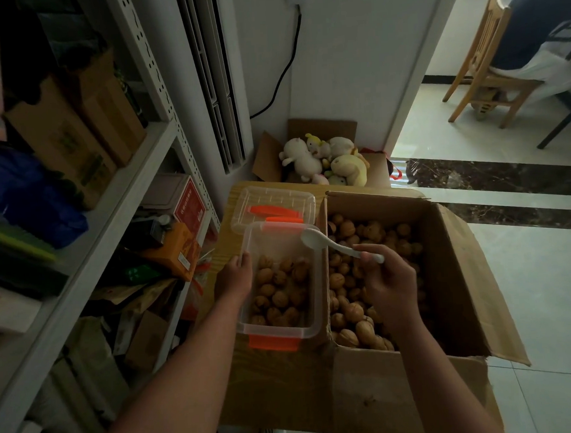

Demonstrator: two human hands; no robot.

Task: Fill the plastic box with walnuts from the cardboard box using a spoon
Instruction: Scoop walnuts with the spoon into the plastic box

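Note:
A clear plastic box (250,329) with orange clasps sits on a small wooden table, partly filled with walnuts (281,289). My left hand (234,278) holds its left wall. My right hand (388,277) pinches the handle of a white spoon (332,243). The spoon's bowl is empty and hovers over the far right corner of the plastic box. To the right stands an open cardboard box (446,274) holding many walnuts (352,312).
The plastic box's lid (273,203) with orange clasps lies behind it. A metal shelf unit (126,178) crammed with boxes runs along the left. A cardboard box of plush toys (324,158) sits behind the table. Tiled floor and a wooden chair (481,70) lie to the right.

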